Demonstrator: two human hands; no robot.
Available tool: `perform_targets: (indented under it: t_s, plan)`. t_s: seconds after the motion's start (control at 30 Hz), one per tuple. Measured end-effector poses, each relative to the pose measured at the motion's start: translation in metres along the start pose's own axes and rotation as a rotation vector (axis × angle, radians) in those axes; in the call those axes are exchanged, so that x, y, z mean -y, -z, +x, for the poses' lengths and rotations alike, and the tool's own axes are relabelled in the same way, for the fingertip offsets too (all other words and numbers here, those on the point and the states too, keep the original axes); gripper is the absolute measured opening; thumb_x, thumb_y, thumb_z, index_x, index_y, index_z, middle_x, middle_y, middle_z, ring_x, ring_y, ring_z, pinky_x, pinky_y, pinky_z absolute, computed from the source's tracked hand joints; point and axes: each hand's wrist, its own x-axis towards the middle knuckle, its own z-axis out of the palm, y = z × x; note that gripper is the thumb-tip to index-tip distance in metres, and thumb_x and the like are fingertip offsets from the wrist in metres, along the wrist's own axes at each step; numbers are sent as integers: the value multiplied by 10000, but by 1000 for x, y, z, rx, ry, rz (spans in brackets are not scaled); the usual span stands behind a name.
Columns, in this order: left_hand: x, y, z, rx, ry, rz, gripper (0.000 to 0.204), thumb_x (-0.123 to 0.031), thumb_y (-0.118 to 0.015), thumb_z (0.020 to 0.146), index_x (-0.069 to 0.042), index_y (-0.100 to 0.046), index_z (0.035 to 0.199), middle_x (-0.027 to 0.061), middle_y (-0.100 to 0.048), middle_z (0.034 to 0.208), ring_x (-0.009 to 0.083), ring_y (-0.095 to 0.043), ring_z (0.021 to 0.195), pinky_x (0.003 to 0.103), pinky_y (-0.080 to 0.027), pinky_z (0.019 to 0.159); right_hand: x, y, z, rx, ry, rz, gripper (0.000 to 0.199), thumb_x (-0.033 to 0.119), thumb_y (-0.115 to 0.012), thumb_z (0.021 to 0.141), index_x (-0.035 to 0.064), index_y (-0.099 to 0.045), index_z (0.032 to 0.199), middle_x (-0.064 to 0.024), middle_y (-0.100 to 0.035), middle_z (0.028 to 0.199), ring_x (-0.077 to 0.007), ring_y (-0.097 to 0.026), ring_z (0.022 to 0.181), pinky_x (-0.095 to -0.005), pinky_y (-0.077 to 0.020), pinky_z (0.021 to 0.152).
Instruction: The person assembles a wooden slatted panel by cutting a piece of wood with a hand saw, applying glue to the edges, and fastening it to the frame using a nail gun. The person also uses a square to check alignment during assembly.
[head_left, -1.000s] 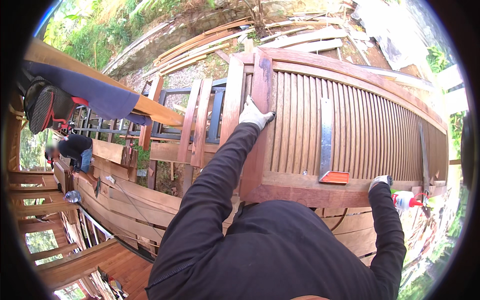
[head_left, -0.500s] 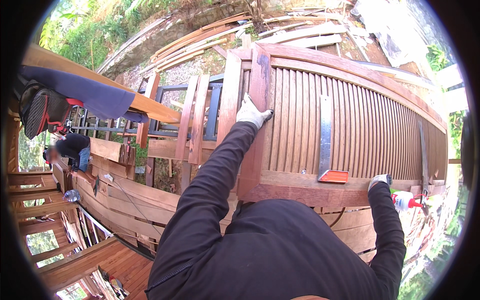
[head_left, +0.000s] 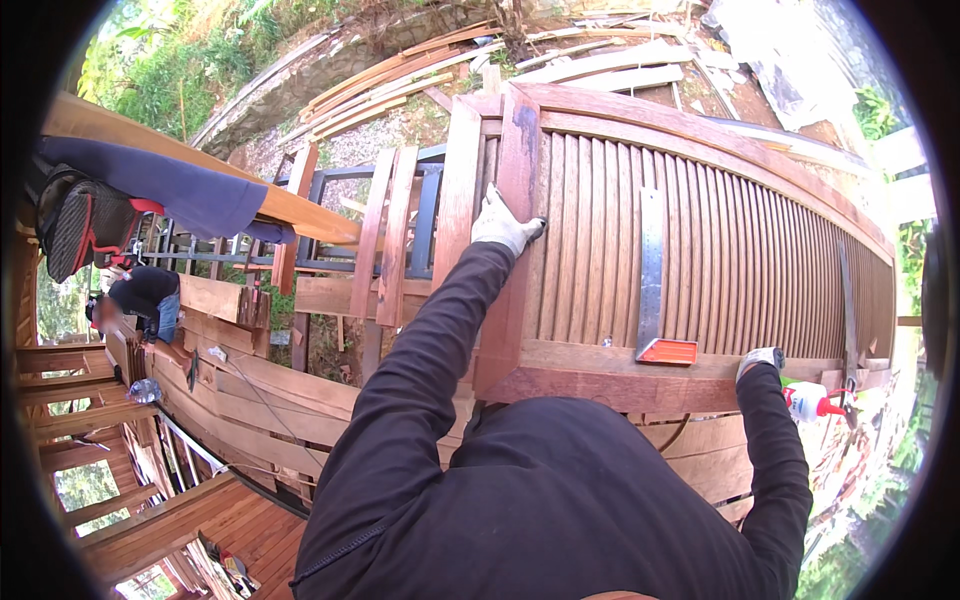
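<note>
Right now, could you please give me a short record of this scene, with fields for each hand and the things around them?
setting: outdoor wood workshop, planks stacked about
workpiece: slatted wooden panel lying flat before the person
left hand: gloved left hand laid flat on the panel's left frame rail
right hand: gloved right hand at the panel's near edge; what it grips cannot be told
on the panel: metal square with orange handle
near right hand: white bottle with red cap
others: a person in dark clothes bent over, far left
</note>
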Motion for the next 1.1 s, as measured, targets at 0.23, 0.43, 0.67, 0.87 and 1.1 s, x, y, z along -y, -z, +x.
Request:
perform_targets:
  t_s: [0.23,0.43,0.67,0.87,1.1]
  plan:
    - [0,1,-1,3,3,2,1257,-512,-864,737,76,-131,1572,285,-401,1551,340,-421,1446,359,-347,1190,0,-1,6,30,18,-11,341,309,-624,913,166,-745,1198,-32,-750,1157,-273,-722,1000,-522,-529,712]
    - [-1,2,-1,12,5,2,1251,-511,-860,740,79,-135,1571,289,-398,1552,340,-419,1448,361,-346,1190,-1,4,-2,28,6,-2,346,308,-627,912,165,-743,1205,-30,-749,1161,-275,-721,1010,-521,-530,708]
    - [3,-3,-1,-10,-13,-6,1238,-506,-861,734,83,-158,1566,293,-405,1546,345,-424,1444,362,-342,1193,0,0,1,20,12,-21,351,308,-626,919,158,-737,1216,-37,-747,1167,-284,-715,1027,-521,-527,739]
    - [2,-1,-7,9,39,-46,1236,-501,-871,721,83,-178,1562,282,-409,1549,344,-425,1443,365,-344,1191,-1,-2,-2,36,11,-15,352,291,-628,924,162,-734,1234,-32,-737,1208,-278,-710,1060,-526,-533,758]
    - [9,-5,-3,-10,35,-57,1227,-506,-872,715,82,-203,1560,279,-409,1551,342,-424,1445,367,-347,1190,-2,8,-16,18,-4,11,340,254,-634,930,169,-743,1240,-21,-728,1259,-270,-705,1110,-516,-550,768]
